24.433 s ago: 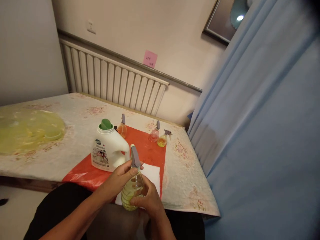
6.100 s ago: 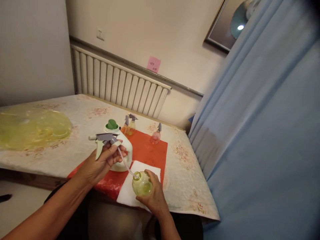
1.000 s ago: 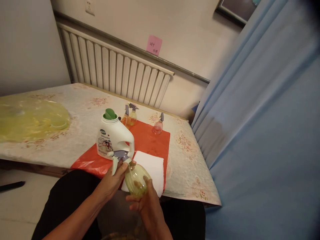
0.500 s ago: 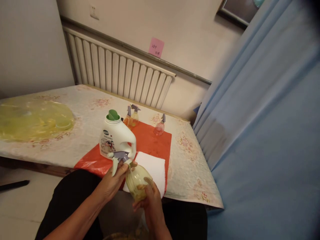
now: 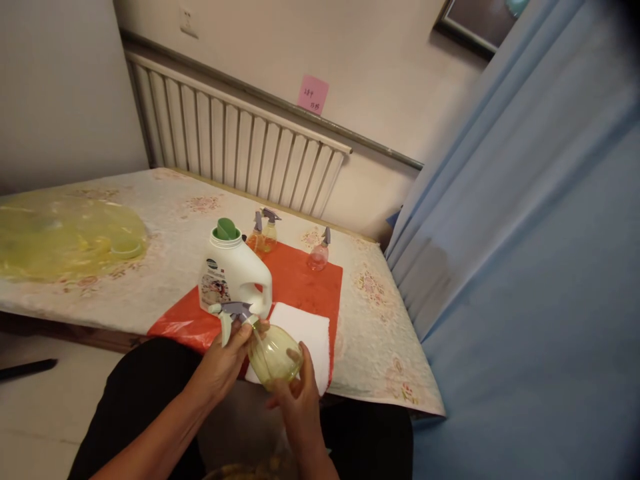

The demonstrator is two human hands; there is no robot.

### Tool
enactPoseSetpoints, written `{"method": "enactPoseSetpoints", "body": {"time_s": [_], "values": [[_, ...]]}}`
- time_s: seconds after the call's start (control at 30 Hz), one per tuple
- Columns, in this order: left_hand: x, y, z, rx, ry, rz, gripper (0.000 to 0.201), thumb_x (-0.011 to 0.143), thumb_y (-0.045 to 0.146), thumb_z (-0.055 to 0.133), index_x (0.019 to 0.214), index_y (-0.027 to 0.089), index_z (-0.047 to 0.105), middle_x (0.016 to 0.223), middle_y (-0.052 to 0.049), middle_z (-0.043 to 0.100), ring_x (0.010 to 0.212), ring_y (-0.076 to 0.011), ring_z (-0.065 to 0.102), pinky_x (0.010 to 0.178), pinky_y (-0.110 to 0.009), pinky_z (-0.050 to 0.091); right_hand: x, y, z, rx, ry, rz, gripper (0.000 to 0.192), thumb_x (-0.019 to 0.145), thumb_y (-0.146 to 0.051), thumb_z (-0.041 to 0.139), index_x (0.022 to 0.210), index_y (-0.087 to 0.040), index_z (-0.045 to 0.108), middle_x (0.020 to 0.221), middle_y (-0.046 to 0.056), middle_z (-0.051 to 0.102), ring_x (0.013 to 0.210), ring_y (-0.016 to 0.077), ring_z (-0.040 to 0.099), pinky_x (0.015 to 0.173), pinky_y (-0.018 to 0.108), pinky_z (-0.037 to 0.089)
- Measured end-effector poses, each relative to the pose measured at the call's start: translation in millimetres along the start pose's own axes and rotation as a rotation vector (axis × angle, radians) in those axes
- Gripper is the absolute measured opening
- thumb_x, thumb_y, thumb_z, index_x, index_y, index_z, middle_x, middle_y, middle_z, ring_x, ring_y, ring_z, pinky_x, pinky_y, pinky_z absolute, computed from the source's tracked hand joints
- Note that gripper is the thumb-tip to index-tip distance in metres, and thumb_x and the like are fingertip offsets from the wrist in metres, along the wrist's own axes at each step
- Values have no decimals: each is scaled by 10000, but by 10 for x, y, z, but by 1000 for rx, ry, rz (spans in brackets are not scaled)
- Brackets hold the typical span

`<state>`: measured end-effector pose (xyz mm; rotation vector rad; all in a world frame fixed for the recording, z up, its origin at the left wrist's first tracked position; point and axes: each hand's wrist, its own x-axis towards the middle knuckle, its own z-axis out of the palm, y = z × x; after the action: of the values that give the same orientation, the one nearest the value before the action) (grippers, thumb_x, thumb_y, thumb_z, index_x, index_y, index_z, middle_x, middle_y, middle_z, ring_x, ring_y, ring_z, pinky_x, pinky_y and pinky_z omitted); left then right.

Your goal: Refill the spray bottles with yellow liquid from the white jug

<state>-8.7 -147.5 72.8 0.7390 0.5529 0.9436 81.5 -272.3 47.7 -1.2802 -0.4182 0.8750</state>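
A clear yellow-green spray bottle [image 5: 273, 355] with a grey and white trigger head lies tilted between my hands, over the near edge of the table. My left hand [image 5: 231, 352] is closed round its neck just below the trigger. Fingers of my right hand [image 5: 296, 387] wrap the bottle's base from the right and below. Right behind the trigger head stands a white jug [image 5: 235, 267] with a handle and a green piece in its mouth. Beneath the bottle, a folded white cloth [image 5: 313, 337] rests on a red sheet [image 5: 300, 283].
Farther back stand an orange spray bottle [image 5: 256, 241], a yellowish one [image 5: 270, 235] and a pink one [image 5: 319, 257]. A yellow plastic bag [image 5: 65, 237] lies on the table's left. A blue curtain [image 5: 525, 267] hangs at right; a radiator [image 5: 225, 133] lines the wall.
The spray bottle has shifted slightly left and up in my hands. My right hand has moved a little and its grip on the base has changed.
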Motion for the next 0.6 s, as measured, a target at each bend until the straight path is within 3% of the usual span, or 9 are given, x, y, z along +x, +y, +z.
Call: {"method": "enactPoseSetpoints", "body": {"time_s": [0.07, 0.2, 0.3, 0.43, 0.6], "values": [[10, 16, -1, -35, -7, -10, 333, 724, 364, 819, 966, 169, 698, 972, -63, 746, 1022, -266, 675, 934, -372, 530, -29, -7, -2, -92, 6, -120, 938, 624, -327, 839, 1423, -221, 360, 1190, 121, 659, 800, 201, 697, 598, 268, 566], [8, 47, -12, -51, -40, -41, 335, 728, 344, 825, 985, 170, 699, 971, -62, 745, 1023, -262, 674, 915, -360, 539, -45, -29, -20, -105, -35, -144, 838, 639, -207, 778, 1380, -187, 387, 1198, 116, 640, 922, 223, 684, 712, 295, 582], [-11, 60, -21, -28, -57, -65, 361, 734, 359, 820, 1012, 162, 701, 980, -74, 744, 1016, -266, 673, 895, -359, 542, -31, -25, -47, -81, -34, -130, 758, 639, -240, 748, 1330, -193, 441, 1173, 98, 638, 783, 192, 683, 557, 266, 565], [-33, 80, -29, 23, -67, -78, 379, 735, 392, 813, 1002, 145, 708, 961, -90, 744, 994, -279, 674, 885, -375, 534, -14, -12, -62, -36, -40, -41, 748, 630, -383, 762, 1280, -146, 475, 916, 54, 686, 464, 106, 570, 386, 235, 473], [-41, 110, -37, 79, -80, -74, 351, 738, 396, 808, 969, 148, 718, 942, -88, 741, 948, -270, 674, 861, -360, 514, 21, 33, -60, 36, -63, -13, 782, 602, -579, 766, 1193, -119, 539, 772, 35, 684, 394, 98, 537, 340, 219, 428]]}}
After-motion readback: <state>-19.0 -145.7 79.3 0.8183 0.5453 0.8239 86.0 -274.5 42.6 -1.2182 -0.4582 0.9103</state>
